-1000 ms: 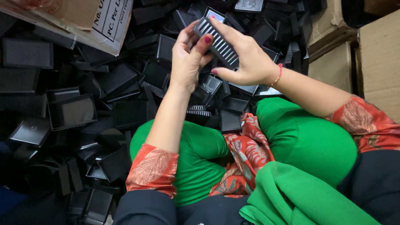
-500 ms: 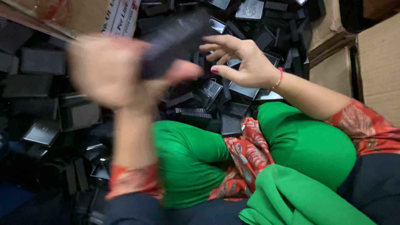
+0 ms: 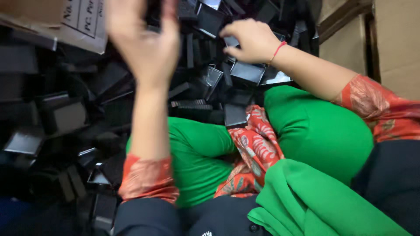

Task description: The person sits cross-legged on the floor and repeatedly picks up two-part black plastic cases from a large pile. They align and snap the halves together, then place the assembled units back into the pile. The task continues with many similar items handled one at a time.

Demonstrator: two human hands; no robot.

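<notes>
A: What is seen of the left hand [image 3: 144, 46]?

B: It is raised at about eleven o'clock in the frame, blurred, with the fingers spread and loosened. Nothing can be made out in its grasp. Its forearm runs down toward six o'clock, where a red patterned cuff [image 3: 146, 177] is worn over a dark sleeve.

A: And the right hand [image 3: 249, 40]?

B: It is lowered at about one o'clock, knuckles up, fingers curled down onto the heap of black plastic parts [image 3: 65, 113]. A flat black tray piece [image 3: 247, 72] lies just beneath it, at the hand's six o'clock. Whether anything is actually gripped cannot be told, since the fingertips are hidden under the hand. A thin red thread [image 3: 278, 50] is tied at the wrist.

A: Where is the heap found?

B: It is spread from nine o'clock across to twelve o'clock, just ahead of the knees. Small open black boxes and ribbed pieces are jumbled together there.

A: What else is shown?

B: Green trousers [image 3: 315, 126] are seen at the centre, with a red patterned cloth [image 3: 251, 148] draped between the knees. A cardboard box with a white label [image 3: 83, 22] is placed at ten o'clock, and more brown cartons [image 3: 393, 39] are stacked at two o'clock.
</notes>
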